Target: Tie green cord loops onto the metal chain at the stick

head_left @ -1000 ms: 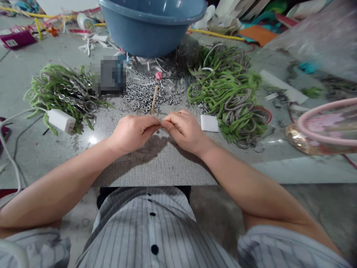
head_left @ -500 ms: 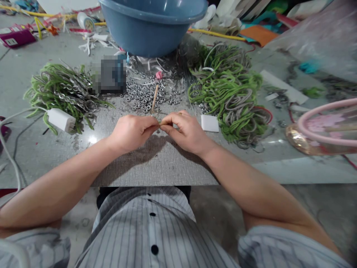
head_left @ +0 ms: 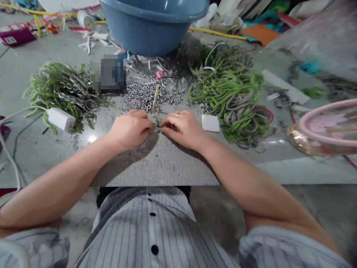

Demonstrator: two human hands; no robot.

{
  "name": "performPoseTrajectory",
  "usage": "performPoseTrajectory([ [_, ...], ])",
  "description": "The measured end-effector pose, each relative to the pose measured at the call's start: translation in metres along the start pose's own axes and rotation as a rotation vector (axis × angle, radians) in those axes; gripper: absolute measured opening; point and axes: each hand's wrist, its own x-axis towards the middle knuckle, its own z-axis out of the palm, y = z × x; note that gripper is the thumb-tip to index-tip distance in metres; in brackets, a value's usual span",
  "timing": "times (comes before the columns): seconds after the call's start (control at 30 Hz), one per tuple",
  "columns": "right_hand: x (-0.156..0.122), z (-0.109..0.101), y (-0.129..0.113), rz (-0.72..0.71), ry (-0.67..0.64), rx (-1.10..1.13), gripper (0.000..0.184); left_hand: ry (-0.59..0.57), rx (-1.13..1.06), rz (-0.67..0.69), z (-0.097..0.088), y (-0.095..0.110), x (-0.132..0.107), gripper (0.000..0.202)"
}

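Green and silvery metal show in a small piece (head_left: 156,122) between the fingertips of the person's two hands, just above the near part of the grey counter (head_left: 156,167). The left hand (head_left: 131,128) is curled, its thumb and forefinger closed on the green side of the piece. The right hand (head_left: 181,126), with a ring on one finger, has its fingertips at the metal side; whether they grip it or only touch it cannot be told. Just beyond the piece lies a thin wooden stick (head_left: 155,97), its far end among scattered metal nuts (head_left: 142,98). Green and grey cords (head_left: 228,93) are heaped to the right, next to a white block (head_left: 210,123). A blue basin (head_left: 153,28) stands behind the nuts.
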Motion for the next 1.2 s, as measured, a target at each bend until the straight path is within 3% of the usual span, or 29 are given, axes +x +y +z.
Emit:
performPoseTrajectory([
  [0.2,0.001,0.002,-0.001,0.007,-0.041,-0.035,0.011,-0.048,0.018,-0.034,-0.003,0.002,0.000,0.024],
  [0.4,0.002,0.003,-0.002,0.007,-0.049,-0.047,0.012,0.022,0.014,0.029,0.006,-0.002,0.001,0.024],
  [0.6,0.001,0.004,-0.001,0.007,-0.071,-0.050,0.012,-0.077,0.033,-0.079,0.003,0.004,0.003,0.023],
  [0.83,0.001,0.004,-0.002,0.005,-0.069,-0.055,0.013,-0.076,0.060,-0.056,0.003,0.005,0.004,0.023],
  [1.2,0.002,0.002,-0.003,0.008,-0.090,-0.054,0.013,0.024,0.023,-0.001,0.012,0.000,0.003,0.026],
])
